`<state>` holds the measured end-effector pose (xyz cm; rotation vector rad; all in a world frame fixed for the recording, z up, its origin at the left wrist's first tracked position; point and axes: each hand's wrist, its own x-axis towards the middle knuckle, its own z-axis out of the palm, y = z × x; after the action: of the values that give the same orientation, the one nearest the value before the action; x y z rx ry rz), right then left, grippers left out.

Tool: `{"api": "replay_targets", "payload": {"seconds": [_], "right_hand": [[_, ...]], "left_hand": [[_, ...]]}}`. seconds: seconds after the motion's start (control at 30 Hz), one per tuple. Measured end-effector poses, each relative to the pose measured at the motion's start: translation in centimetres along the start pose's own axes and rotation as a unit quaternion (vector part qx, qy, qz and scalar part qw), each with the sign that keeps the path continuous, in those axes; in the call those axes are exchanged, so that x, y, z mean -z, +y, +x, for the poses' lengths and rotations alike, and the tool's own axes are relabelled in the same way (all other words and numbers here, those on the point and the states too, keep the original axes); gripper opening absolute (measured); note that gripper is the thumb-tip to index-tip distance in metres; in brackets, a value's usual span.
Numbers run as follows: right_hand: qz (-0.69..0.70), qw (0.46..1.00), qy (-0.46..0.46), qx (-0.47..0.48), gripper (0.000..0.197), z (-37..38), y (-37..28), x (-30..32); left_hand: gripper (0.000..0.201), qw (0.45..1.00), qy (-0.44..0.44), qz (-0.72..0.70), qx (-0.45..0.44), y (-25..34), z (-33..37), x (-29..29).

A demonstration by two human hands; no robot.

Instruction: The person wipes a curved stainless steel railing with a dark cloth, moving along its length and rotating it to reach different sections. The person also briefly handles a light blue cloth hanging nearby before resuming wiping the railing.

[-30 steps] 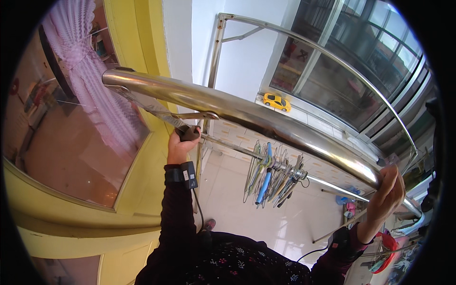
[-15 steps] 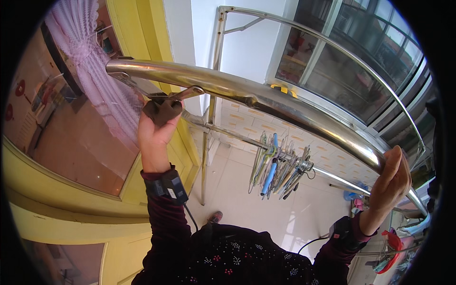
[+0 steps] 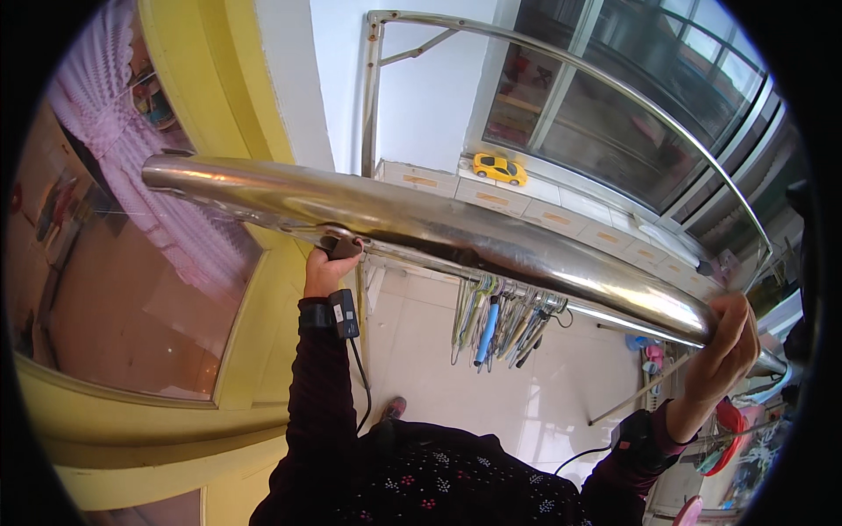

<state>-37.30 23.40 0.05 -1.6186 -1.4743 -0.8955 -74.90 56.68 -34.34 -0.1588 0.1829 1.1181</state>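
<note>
Two hands are raised to a thick steel bar [image 3: 456,237] that runs across the view from upper left to lower right. The left hand [image 3: 329,267] is closed on a small dark clip [image 3: 340,245] pressed against the underside of the bar, near its left half; a black band [image 3: 326,314] with a cable is worn on that wrist. The right hand [image 3: 726,346] is clenched around the bar itself, close to its right end, with the fingers curled over the top. Just behind the bar a thinner rail [image 3: 491,279] is seen, and from it a bunch of hangers [image 3: 500,316] is hung, between the two hands. Further back a tall metal frame [image 3: 373,96] is set against the white wall, its top rail curving away to the right in front of the windows. A yellow toy car [image 3: 500,168] is placed on the tiled ledge [image 3: 561,206] under the windows. To the left a yellow door frame [image 3: 254,289] and a pink curtain [image 3: 132,167] behind glass are seen. Pale floor tiles are visible below the hangers
</note>
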Motion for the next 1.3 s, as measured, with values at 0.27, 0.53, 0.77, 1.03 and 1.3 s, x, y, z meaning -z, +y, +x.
{"api": "replay_targets", "payload": {"seconds": [0.27,0.53,0.77,1.03,1.3], "right_hand": [[-0.011,1.0,-0.006,0.002,0.046,-0.2,0.3,0.1],[-0.01,1.0,-0.002,0.007,0.05,-0.1,0.4,-0.1],[-0.014,1.0,-0.004,0.004,0.049,-0.2,0.6,0.0],[-0.011,1.0,-0.015,0.009,0.043,-0.1,0.1,0.2],[-0.024,0.998,0.038,0.043,0.045,0.1,0.2,-0.5]], "left_hand": [[0.042,0.559,-0.043,0.785,-0.264,1.6,6.4,9.0],[0.047,0.736,0.007,0.646,-0.204,1.3,7.8,10.0],[0.035,0.953,-0.011,0.263,-0.152,-1.9,-1.3,0.2],[0.02,0.955,0.053,0.226,-0.186,-2.5,-7.7,-10.5],[0.036,0.983,-0.049,0.134,-0.116,-0.7,-15.1,-18.3]]}}
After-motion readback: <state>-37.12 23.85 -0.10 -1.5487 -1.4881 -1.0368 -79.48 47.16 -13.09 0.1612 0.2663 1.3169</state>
